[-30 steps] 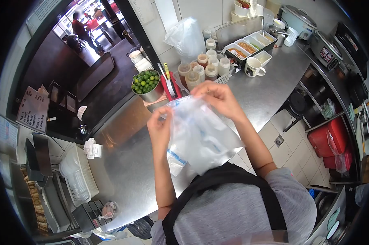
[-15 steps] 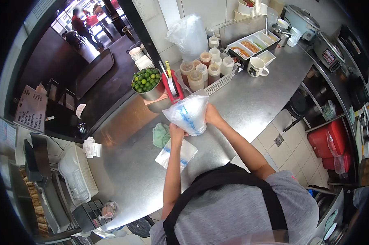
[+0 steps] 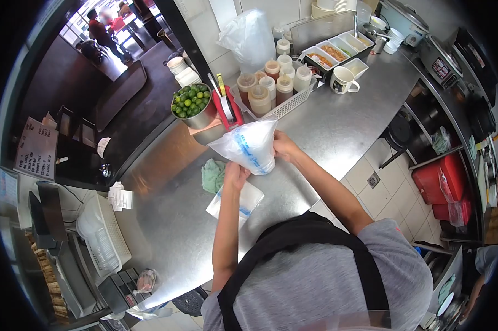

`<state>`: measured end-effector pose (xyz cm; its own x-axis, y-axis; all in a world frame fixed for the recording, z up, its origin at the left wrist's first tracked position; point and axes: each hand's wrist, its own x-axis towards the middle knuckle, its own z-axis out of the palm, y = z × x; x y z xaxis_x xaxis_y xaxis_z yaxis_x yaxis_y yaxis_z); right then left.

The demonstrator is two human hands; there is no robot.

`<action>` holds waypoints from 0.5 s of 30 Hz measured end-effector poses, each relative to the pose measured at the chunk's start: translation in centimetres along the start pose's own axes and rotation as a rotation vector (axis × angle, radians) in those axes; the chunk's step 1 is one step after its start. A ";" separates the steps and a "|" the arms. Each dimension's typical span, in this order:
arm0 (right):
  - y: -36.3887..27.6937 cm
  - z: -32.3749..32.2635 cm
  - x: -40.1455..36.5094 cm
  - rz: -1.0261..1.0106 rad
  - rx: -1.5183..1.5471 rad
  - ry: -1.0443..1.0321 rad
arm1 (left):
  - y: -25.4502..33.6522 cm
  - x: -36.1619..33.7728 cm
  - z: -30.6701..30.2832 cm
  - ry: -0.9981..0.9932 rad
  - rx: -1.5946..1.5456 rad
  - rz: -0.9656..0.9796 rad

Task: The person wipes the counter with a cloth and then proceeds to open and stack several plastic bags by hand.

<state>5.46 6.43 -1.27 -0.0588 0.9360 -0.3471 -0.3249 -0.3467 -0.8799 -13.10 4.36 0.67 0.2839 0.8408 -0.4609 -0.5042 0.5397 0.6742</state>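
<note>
Both my arms reach forward to the near side of the bottle basket (image 3: 296, 103), elbows bent and set wide. My left forearm (image 3: 227, 223) runs almost straight toward it, while my right forearm (image 3: 329, 185) slants inward. My left hand (image 3: 237, 175) is closed at the lower left of a plastic bag (image 3: 250, 147), pinching the film; my right hand (image 3: 285, 147), a little closer to the basket, pinches the opposite side, some of its fingertips hidden by the plastic.

The bag hangs between my hands just on the near side of the basket, thin, milky and translucent, puffed into a rounded body with two pointed corners and blue print across it. Farther toward me from the basket, partly under my left forearm, lie flat, smooth folded bags (image 3: 252, 199) with blue marks, and next to them a crumpled, soft green cloth (image 3: 212, 175). The steel counter (image 3: 169, 226) beneath is brushed and shiny.

The basket itself is pale latticed plastic, packed with cylindrical bottles (image 3: 259, 100). Just left of it stands a glossy red dispenser (image 3: 236, 116), then a round metal pot (image 3: 204, 119) heaped with small green limes (image 3: 191, 101). To its right is a printed ceramic mug (image 3: 343, 80).
</note>
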 end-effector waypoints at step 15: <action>-1.4 1.8 -8.1 -0.057 0.170 -0.035 | -4.3 -5.0 0.9 -0.134 -0.555 0.205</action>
<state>4.67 -0.57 3.37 -0.0672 0.9564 -0.2843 -0.4830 -0.2805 -0.8295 -11.68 -2.15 0.61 0.2181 0.9426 -0.2527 -0.8994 0.2947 0.3228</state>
